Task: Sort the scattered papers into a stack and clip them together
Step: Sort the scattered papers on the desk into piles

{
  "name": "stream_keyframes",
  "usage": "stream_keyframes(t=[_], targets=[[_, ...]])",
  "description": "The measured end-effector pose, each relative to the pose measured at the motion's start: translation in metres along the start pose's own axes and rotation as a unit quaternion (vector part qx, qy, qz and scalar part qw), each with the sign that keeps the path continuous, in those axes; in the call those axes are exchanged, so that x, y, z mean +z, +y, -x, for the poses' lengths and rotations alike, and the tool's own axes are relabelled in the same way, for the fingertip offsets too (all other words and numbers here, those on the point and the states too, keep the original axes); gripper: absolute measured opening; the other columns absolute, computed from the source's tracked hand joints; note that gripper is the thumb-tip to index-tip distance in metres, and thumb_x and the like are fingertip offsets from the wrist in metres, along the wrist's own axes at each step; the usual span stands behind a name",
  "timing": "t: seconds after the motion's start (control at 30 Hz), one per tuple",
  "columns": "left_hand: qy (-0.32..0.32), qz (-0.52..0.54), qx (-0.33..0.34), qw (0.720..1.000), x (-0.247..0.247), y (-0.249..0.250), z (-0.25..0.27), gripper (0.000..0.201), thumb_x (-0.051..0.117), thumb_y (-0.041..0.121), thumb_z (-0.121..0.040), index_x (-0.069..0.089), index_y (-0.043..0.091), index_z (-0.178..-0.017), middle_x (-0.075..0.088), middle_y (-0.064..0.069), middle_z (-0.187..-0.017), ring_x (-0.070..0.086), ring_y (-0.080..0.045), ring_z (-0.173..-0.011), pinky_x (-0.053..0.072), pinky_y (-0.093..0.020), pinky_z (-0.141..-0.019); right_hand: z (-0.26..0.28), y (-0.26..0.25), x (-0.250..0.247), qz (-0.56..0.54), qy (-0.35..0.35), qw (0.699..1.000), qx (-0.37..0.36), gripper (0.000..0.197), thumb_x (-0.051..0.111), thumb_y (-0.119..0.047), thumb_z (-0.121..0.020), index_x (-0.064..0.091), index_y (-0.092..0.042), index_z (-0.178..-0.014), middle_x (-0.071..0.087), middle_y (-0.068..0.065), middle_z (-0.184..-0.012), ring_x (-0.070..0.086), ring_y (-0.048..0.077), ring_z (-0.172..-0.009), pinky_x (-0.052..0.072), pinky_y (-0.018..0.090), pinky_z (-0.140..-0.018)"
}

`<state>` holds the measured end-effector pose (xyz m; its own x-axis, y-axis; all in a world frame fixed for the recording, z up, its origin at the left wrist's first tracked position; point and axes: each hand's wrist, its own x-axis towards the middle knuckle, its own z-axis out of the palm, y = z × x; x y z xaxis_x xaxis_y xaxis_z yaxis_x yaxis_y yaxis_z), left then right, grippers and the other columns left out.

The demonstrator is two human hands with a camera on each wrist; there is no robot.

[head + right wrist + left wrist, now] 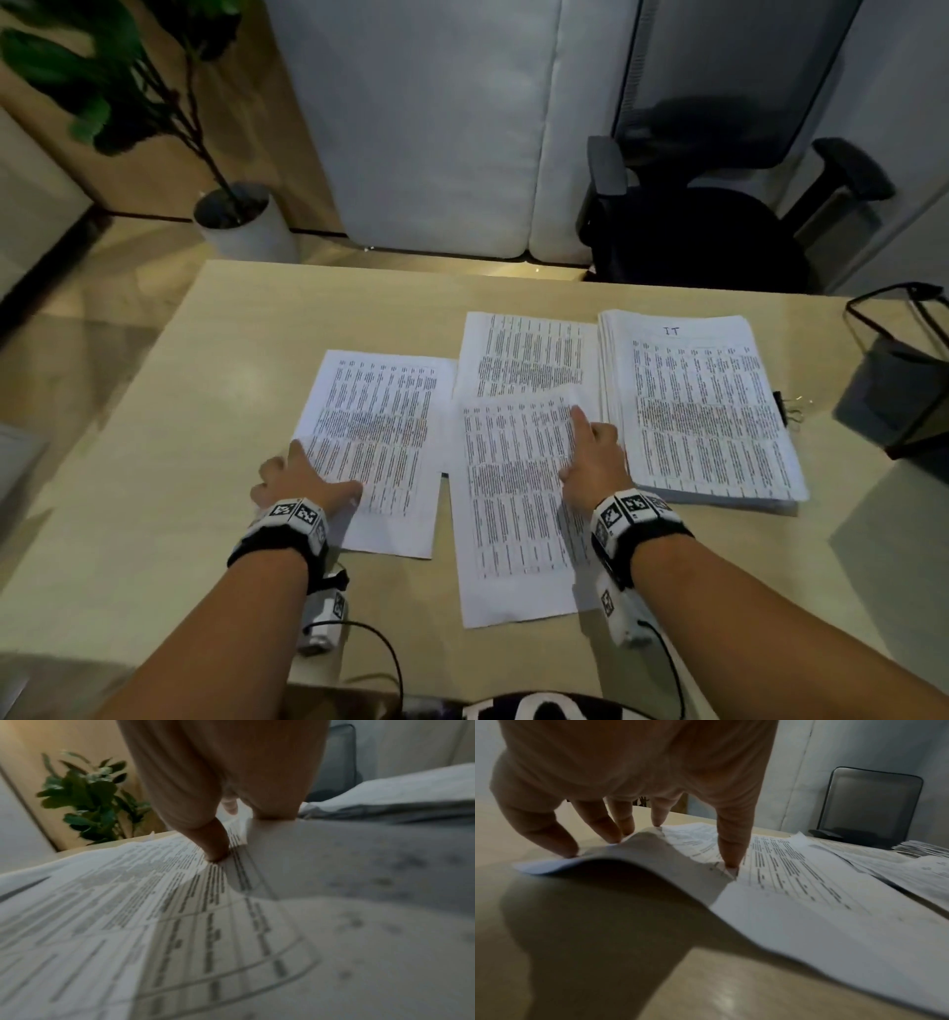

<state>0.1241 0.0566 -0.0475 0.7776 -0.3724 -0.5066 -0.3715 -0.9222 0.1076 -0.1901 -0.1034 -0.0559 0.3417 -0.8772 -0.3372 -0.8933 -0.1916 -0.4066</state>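
Note:
Three loose printed sheets and a thick stack marked "IT" lie on the beige table. My left hand is at the left edge of the left sheet. In the left wrist view the thumb presses on that sheet and the fingertips push its edge, which arches up between them. My right hand holds the right edge of the middle sheet. That sheet curls up against the fingers with the thumb on top. A far sheet lies partly under the middle one. A black binder clip sits right of the stack.
A black wire-frame holder stands at the table's right edge. A black office chair is behind the table, and a potted plant stands on the floor at the far left. Bare tabletop stretches to the left and front.

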Motion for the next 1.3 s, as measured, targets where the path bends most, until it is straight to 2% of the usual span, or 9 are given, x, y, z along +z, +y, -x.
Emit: stream_keyframes(t=[0.17, 0.3, 0.37, 0.5, 0.7, 0.8, 0.87, 1.07, 1.3], targets=[[-0.011, -0.051, 0.01, 0.999, -0.014, -0.005, -0.007, 0.103, 0.078, 0.053, -0.055, 0.03, 0.015, -0.139, 0.051, -0.014, -0.125, 0.051, -0.036, -0.113, 0.044, -0.042, -0.093, 0.005, -0.021, 0.006, -0.201, 0.021, 0.977, 0.066, 0.088, 0.052, 0.003, -0.09, 0.001, -0.032, -0.153, 0.044, 0.008, -0.127, 0.058, 0.024, -0.09, 0.048, 0.032, -0.072], [-0.017, 0.04, 0.026, 0.999, -0.019, -0.004, -0.007, 0.081, 0.083, 0.032, -0.062, 0.037, 0.01, -0.125, 0.044, -0.016, -0.121, 0.054, -0.037, -0.103, 0.051, -0.04, -0.078, -0.001, -0.04, -0.008, -0.262, 0.076, 0.961, 0.057, 0.031, 0.053, -0.008, -0.093, 0.052, -0.013, -0.124, 0.062, 0.004, -0.096, 0.057, 0.019, -0.075, 0.047, 0.025, -0.06], [-0.012, 0.126, 0.061, 0.99, -0.019, -0.002, -0.009, 0.064, 0.079, 0.025, -0.069, 0.043, 0.006, -0.118, 0.054, -0.017, -0.113, 0.056, -0.033, -0.092, 0.05, -0.038, -0.074, -0.007, -0.049, -0.018, -0.302, 0.107, 0.947, 0.034, 0.013, 0.054, -0.011, -0.094, 0.059, -0.015, -0.105, 0.06, 0.002, -0.085, 0.058, 0.019, -0.072, 0.043, 0.023, -0.054], [-0.015, 0.228, 0.11, 0.967, -0.011, -0.001, -0.008, 0.045, 0.074, 0.026, -0.077, 0.054, 0.006, -0.113, 0.064, -0.013, -0.107, 0.061, -0.032, -0.094, 0.051, -0.042, -0.087, -0.017, -0.063, -0.031, -0.352, 0.118, 0.928, 0.018, 0.01, 0.057, -0.014, -0.094, 0.057, -0.011, -0.103, 0.058, 0.005, -0.084, 0.054, 0.015, -0.067, 0.042, 0.021, -0.053], [-0.005, 0.328, 0.094, 0.94, -0.007, -0.013, -0.004, 0.045, 0.081, 0.029, -0.067, 0.056, 0.015, -0.102, 0.066, -0.003, -0.092, 0.065, -0.027, -0.083, 0.054, -0.04, -0.079, -0.021, -0.064, -0.035, -0.302, 0.192, 0.934, 0.006, 0.007, 0.06, -0.016, -0.091, 0.058, -0.016, -0.098, 0.061, 0.003, -0.096, 0.059, 0.02, -0.081, 0.047, 0.028, -0.069], [-0.004, 0.337, 0.104, 0.936, -0.013, -0.015, 0.0, 0.026, 0.07, 0.02, -0.072, 0.063, 0.009, -0.095, 0.068, -0.009, -0.084, 0.066, -0.032, -0.079, 0.054, -0.036, -0.068, -0.021, -0.072, -0.039, -0.355, 0.176, 0.918, -0.012, 0.005, 0.06, -0.016, -0.092, 0.057, -0.017, -0.094, 0.061, 0.003, -0.086, 0.057, 0.015, -0.07, 0.049, 0.026, -0.059], [-0.011, 0.294, 0.12, 0.948, -0.018, -0.017, -0.001, 0.024, 0.072, 0.019, -0.073, 0.068, 0.008, -0.094, 0.071, -0.009, -0.084, 0.067, -0.031, -0.081, 0.054, -0.035, -0.07, -0.021, -0.08, -0.044, -0.38, 0.186, 0.906, -0.025, 0.005, 0.059, -0.016, -0.093, 0.055, -0.018, -0.094, 0.06, 0.001, -0.081, 0.054, 0.013, -0.066, 0.048, 0.024, -0.055], [0.046, 0.251, 0.086, 0.963, -0.027, -0.028, -0.006, 0.035, 0.079, 0.019, -0.073, 0.068, 0.005, -0.104, 0.07, -0.013, -0.091, 0.064, -0.028, -0.08, 0.053, -0.036, -0.078, -0.024, -0.094, -0.057, -0.457, 0.148, 0.875, -0.05, 0.011, 0.06, -0.02, -0.091, 0.058, -0.018, -0.102, 0.068, 0.007, -0.098, 0.065, 0.021, -0.086, 0.058, 0.036, -0.076], [0.006, 0.471, 0.136, 0.871, -0.02, -0.023, 0.011, 0.027, 0.077, 0.005, -0.074, 0.07, 0.012, -0.099, 0.075, -0.008, -0.085, 0.072, -0.026, -0.077, 0.059, -0.04, -0.074, -0.018, -0.09, -0.023, -0.486, -0.003, 0.873, 0.035, 0.016, 0.065, -0.019, -0.09, 0.062, -0.01, -0.103, 0.067, 0.009, -0.101, 0.065, 0.027, -0.098, 0.054, 0.041, -0.09]])
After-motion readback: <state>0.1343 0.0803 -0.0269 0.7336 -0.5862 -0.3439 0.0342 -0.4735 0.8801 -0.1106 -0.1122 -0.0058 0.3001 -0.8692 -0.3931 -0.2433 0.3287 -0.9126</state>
